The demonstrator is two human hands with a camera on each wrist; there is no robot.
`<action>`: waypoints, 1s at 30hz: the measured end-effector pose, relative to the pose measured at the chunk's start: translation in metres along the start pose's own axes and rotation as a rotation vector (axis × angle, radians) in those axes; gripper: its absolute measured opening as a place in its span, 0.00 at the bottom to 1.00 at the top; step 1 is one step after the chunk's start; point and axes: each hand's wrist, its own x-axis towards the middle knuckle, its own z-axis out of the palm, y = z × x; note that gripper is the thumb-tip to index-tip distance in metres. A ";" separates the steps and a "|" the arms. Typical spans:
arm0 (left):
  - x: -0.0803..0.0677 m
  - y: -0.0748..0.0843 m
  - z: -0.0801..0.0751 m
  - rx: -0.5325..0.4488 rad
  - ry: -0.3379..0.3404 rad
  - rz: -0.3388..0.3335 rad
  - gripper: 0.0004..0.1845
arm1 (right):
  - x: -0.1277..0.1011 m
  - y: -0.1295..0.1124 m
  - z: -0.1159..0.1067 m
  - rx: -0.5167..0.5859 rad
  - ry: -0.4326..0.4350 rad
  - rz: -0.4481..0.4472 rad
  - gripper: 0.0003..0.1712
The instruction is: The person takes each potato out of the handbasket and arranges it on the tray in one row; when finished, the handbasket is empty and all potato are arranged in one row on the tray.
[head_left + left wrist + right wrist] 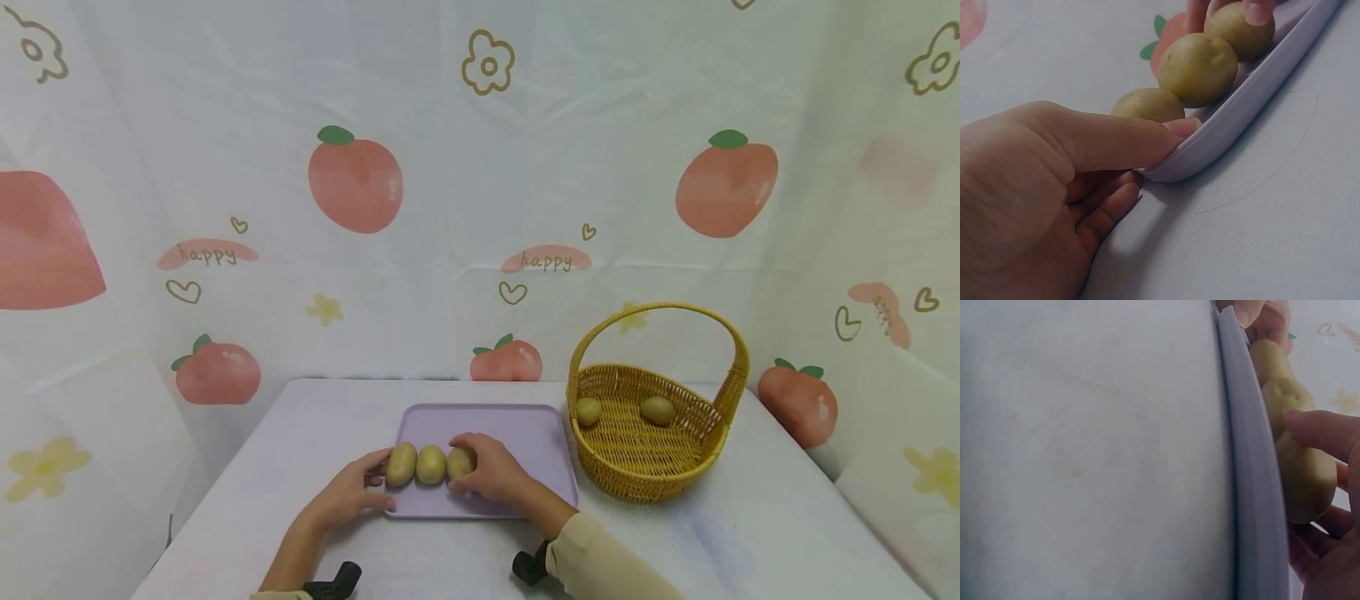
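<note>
three potatoes point(431, 464) on tray point(525, 429) | basket point(654, 433) right of tray

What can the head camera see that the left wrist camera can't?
Only the head view shows the yellow basket with two potatoes inside, the peach-print backdrop, and the right hand gripping the rightmost potato. Only the left wrist view shows close up the left hand with its thumb pressed on the tray's corner rim. Both show three potatoes in a row on the purple tray.
</note>
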 end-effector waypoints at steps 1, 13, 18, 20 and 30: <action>0.000 0.000 0.000 0.006 0.001 0.000 0.48 | 0.000 0.000 0.000 -0.002 -0.003 -0.001 0.35; -0.001 0.002 0.000 0.025 0.009 -0.017 0.48 | -0.001 -0.001 -0.003 -0.005 -0.052 -0.039 0.39; -0.001 0.001 0.000 0.025 0.006 -0.011 0.47 | -0.002 -0.001 -0.003 -0.011 -0.048 -0.058 0.39; 0.000 0.001 0.000 0.027 0.003 -0.003 0.47 | -0.002 -0.001 -0.002 -0.013 -0.043 -0.056 0.39; 0.000 0.001 0.001 0.027 0.010 -0.011 0.47 | -0.001 0.000 -0.001 0.003 -0.020 -0.050 0.39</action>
